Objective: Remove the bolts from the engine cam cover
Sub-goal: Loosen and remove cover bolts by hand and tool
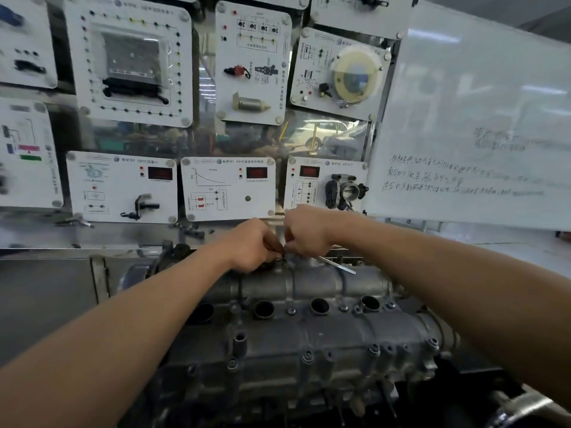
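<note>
The grey metal cam cover (309, 288) lies across the lower middle, with several round plug holes and bolts, one bolt (291, 310) near its centre and another bolt (374, 349) along the front edge. Both arms reach to the cover's far edge. My right hand (307, 231) grips a thin silver wrench (338, 265), whose handle sticks out to the right. My left hand (251, 244) has its fingers curled down at the wrench's head, pinching something small and dark there. The bolt under the two hands is hidden.
Behind the engine stands a wall of white training panels (228, 186) with gauges and sensors. A whiteboard (475, 118) with handwriting leans at the right. A grey cabinet (46, 298) sits at the left, and a dark hose (522, 406) at the lower right.
</note>
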Demonstrator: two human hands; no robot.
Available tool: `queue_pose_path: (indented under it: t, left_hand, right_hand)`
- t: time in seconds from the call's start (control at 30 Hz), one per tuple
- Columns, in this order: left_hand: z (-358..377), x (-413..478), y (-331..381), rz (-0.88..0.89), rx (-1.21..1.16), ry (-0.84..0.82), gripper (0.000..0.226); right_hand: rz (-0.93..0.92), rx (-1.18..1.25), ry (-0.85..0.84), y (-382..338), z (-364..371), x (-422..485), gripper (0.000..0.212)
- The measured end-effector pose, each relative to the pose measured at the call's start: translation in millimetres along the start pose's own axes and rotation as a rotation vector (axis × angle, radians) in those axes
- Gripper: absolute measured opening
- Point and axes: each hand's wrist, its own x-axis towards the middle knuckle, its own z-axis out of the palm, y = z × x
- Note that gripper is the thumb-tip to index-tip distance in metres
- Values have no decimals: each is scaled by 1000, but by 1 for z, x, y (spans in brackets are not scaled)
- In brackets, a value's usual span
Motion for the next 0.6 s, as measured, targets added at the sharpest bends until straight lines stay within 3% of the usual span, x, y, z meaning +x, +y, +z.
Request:
queue_pose_path:
  t: [0.27, 0.43, 0.6]
  left_hand:
    - [3, 0, 1, 11, -27, 17, 17]
    - [2, 0, 4, 23, -65, 0, 22]
    - [-5, 1, 4, -16, -314, -63, 25]
  right_hand:
    - [-31, -113, 26, -6, 3, -2, 24]
    - [18, -106, 62, -6, 11, -6, 33]
    - [-1, -108, 47, -6, 8, -8, 30]
